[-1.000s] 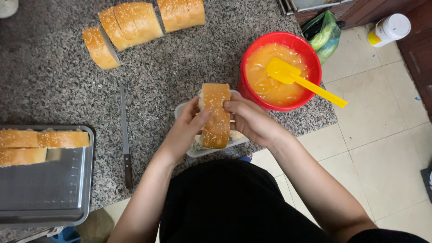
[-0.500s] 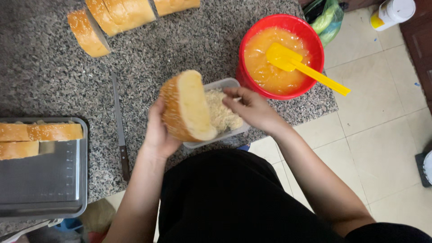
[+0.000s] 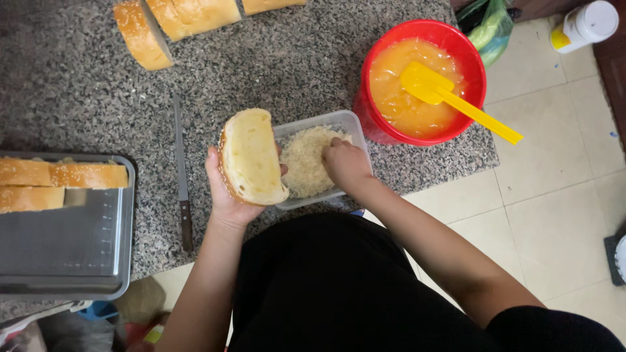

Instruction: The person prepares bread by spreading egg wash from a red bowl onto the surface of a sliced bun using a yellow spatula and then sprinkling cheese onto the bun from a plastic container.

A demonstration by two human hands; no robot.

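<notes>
Head view. A halved bread roll (image 3: 251, 156) is held cut face up in the left hand (image 3: 228, 192), whose fingers are curled around the crust from below; the roll is raised just left of the clear plastic container (image 3: 349, 124) and overlaps that container's left edge. The right hand (image 3: 344, 164) is set inside the container, its fingertips bunched down into the pale crumbs (image 3: 306, 160); whether any crumbs are pinched cannot be told.

Touching the container's upper right corner, a red bowl (image 3: 456, 49) of orange liquid is seen, with a yellow spatula (image 3: 450, 98) resting in it, the handle projecting over the rim to the right. Left of the container a knife (image 3: 182, 173) lies lengthwise, handle toward the person. Well to the left, a grey metal tray (image 3: 72, 261) carries three coated bread pieces (image 3: 65, 176) along its far edge. Above the container, cut loaf sections (image 3: 176, 19) lie in a row.

All items rest on a speckled grey granite counter (image 3: 78, 91). Right of the counter, cream floor tiles (image 3: 561, 195), a white bottle (image 3: 587, 25) and a green bag (image 3: 489, 26) are noted.
</notes>
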